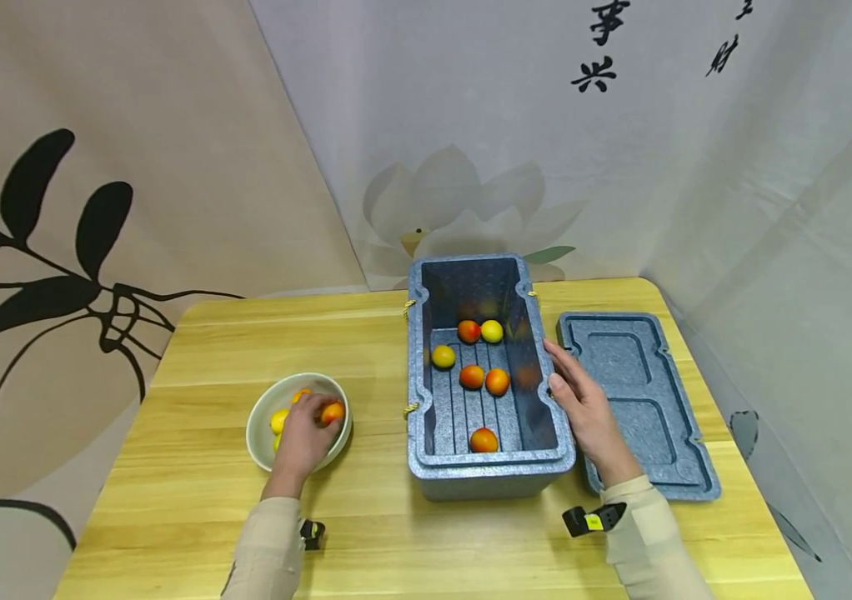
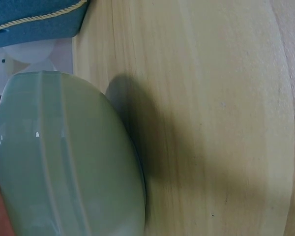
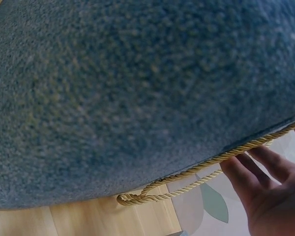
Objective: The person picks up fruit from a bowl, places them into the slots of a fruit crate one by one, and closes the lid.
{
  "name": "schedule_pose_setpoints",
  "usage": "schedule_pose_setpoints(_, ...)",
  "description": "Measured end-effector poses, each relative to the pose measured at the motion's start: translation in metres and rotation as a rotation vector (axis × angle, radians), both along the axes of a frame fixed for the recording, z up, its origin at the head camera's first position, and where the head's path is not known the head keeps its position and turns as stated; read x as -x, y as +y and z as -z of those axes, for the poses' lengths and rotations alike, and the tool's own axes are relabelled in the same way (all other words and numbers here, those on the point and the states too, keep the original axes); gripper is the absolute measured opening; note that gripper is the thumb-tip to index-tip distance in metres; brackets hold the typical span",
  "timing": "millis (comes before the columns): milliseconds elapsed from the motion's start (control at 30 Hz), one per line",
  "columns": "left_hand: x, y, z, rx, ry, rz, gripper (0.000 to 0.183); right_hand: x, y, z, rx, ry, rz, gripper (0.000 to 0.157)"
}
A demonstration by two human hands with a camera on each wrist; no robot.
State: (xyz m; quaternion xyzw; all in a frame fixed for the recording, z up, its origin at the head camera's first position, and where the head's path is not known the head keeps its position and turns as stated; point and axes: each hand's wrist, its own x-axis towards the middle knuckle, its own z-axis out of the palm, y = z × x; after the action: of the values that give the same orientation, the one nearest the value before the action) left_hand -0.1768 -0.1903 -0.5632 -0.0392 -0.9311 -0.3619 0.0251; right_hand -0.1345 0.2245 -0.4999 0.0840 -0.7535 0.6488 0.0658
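In the head view my left hand (image 1: 308, 432) reaches into a pale green bowl (image 1: 255, 439), thumb and fingers around a small orange-red round fruit (image 1: 333, 412). Yellow fruits (image 1: 278, 421) lie beside that hand in the bowl. My right hand (image 1: 583, 407) rests against the right rim of an open blue-grey foam box (image 1: 417, 367), fingers extended. The right wrist view shows its fingers (image 3: 241, 177) beside the yellow rope (image 3: 196, 168) along the box side. On the box floor lie several fruits, among them a yellow one (image 1: 443, 357) and an orange-red one (image 1: 483, 440).
A blue-grey lid (image 1: 632, 400) with recessed panels lies right of the box, under my right forearm in the head view. All stand on a wooden table (image 1: 193, 467). Behind it hangs a printed cloth (image 1: 456, 108).
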Motion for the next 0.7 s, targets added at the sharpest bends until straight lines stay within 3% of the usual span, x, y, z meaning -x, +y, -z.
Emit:
schedule_pose_setpoints(233,-0.001,0.001,-0.004,-0.041,0.012,-0.014,0.028,0.000,0.000,0.001,0.000,0.001,0.004,0.046)
schedule_pose_setpoints(533,-0.003,0.001,-0.008,-0.085,0.113,-0.004,0.028,0.001,0.001,0.002,-0.008,-0.005,0.007,0.046)
schedule_pose_setpoints(700,-0.003,0.001,-0.011,-0.159,0.142,-0.014,0.027,-0.001,-0.001,-0.003,-0.010,-0.009,0.002,0.046)
